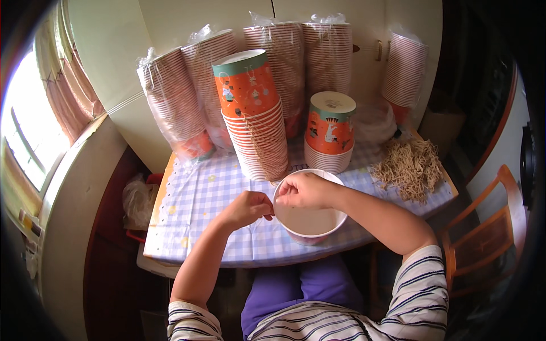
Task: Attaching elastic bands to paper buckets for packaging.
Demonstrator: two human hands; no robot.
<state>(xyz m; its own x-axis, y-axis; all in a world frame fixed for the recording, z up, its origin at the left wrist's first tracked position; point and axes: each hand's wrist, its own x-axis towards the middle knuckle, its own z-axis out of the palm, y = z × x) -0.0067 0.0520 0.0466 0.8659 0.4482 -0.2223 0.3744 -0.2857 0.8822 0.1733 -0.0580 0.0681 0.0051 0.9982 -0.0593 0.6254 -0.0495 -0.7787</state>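
Observation:
A white-lined paper bucket [311, 220] stands mouth up at the table's front edge, close to my body. My right hand [305, 191] reaches over its left rim, fingers curled and pressed together against the inner wall. Just outside that same side, my left hand [250, 209] is closed in a pinch at the bucket's wall. Whatever either hand grips is too small or hidden to make out. Behind the bucket rises a tall stack of upside-down orange and green paper buckets [245, 91], with thin tan cords [263, 142] draped down its side. A shorter upside-down stack [330, 136] is right of it.
A heap of tan twisted cords [410, 169] lies at the table's right. Several plastic-wrapped bucket stacks [170, 96] line the back, with another wrapped stack [405, 71] at the back right. A blue-checked cloth [193, 210] covers the table. A wooden chair [483, 233] stands right.

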